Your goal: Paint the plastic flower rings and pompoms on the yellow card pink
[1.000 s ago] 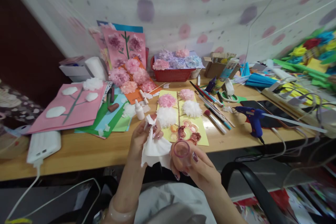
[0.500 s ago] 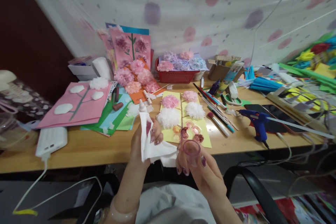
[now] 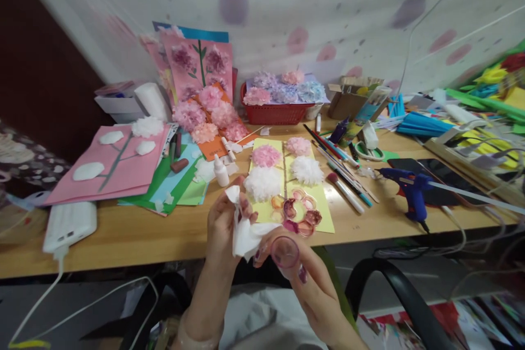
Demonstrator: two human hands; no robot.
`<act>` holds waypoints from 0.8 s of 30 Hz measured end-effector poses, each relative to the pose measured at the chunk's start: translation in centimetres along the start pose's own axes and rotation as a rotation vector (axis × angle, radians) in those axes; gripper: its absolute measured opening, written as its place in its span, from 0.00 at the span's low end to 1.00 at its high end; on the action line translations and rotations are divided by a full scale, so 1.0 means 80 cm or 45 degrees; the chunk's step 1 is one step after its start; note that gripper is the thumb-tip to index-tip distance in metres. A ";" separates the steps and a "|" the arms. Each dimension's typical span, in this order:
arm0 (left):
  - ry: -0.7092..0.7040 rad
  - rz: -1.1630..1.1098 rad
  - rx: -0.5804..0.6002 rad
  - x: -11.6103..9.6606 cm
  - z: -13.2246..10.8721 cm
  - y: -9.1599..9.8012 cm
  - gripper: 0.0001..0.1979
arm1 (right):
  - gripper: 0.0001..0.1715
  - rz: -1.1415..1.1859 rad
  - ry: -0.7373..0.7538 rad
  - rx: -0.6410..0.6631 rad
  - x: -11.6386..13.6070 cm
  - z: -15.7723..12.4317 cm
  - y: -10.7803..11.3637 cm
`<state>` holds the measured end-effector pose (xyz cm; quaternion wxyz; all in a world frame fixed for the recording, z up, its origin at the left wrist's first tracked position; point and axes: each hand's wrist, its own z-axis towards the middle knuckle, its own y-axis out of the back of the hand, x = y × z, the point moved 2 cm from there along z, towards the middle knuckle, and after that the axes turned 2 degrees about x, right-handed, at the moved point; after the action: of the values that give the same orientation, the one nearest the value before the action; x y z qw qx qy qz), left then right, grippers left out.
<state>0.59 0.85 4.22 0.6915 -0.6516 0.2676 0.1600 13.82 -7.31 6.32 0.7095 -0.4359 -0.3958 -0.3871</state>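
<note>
A crumpled white tissue (image 3: 246,238) is pinched in my left hand (image 3: 223,224). My right hand (image 3: 305,273) grips a small clear pinkish cup (image 3: 284,252), its round rim facing me, and its fingers touch the tissue's edge. Just beyond my hands lies a yellow card (image 3: 322,210) bearing two pink and two white tissue flowers (image 3: 263,184). On the card's near end sits a flower-shaped palette (image 3: 305,228) with pink and dark red colour in its wells. A small white bottle (image 3: 221,171) stands left of the card.
Brushes and pens (image 3: 346,175) lie right of the card, then a blue glue gun (image 3: 408,186) and dark phones (image 3: 445,178). At left are pink sheets (image 3: 123,161) and a white power bank (image 3: 71,224). A red basket (image 3: 279,114) of paper flowers stands at the back.
My right hand has drawn the cup slightly left and down. The tissue has bunched up and shifted right, uncovering the white bottle. The view has shifted a little.
</note>
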 end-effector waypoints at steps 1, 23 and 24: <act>0.000 -0.031 0.043 0.000 0.000 0.000 0.14 | 0.22 0.010 -0.013 0.027 0.000 -0.001 -0.001; -0.091 0.247 -0.221 -0.005 -0.027 -0.014 0.16 | 0.18 -0.249 0.307 -0.367 -0.010 -0.003 -0.006; -0.110 0.297 -0.203 -0.004 -0.029 -0.016 0.16 | 0.18 -0.258 0.311 -0.342 -0.007 -0.004 -0.010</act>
<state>0.70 -1.55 5.42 0.6252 -0.6614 0.2980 0.2878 12.98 -7.73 5.97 0.6452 -0.4342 -0.2936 -0.5559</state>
